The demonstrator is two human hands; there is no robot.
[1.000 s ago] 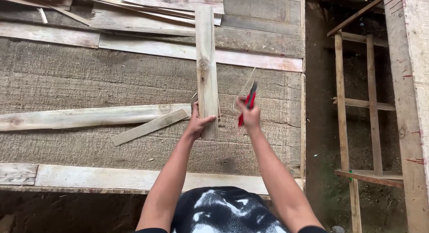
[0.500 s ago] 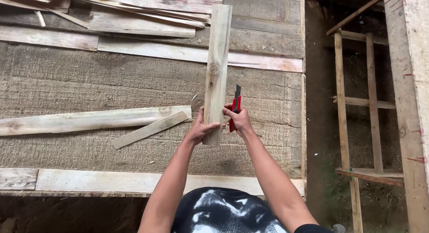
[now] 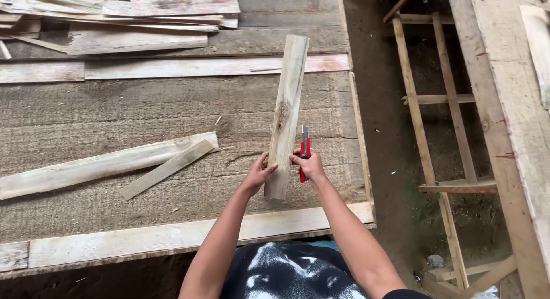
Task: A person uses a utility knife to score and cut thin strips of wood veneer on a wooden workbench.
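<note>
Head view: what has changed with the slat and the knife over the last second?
The wooden slat was lifted from lying on the platform into both hands, its far end now tilted slightly right. The right hand came in from beside the slat to its edge and turned the red utility knife upright. The left hand kept hold of the slat's near end. The two loose slats at left did not move.

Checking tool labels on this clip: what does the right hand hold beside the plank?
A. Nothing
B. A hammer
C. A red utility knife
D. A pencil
C: the right hand grips a red utility knife, blade pointing up, right beside the plank, which the left hand grips near its lower end.
</note>
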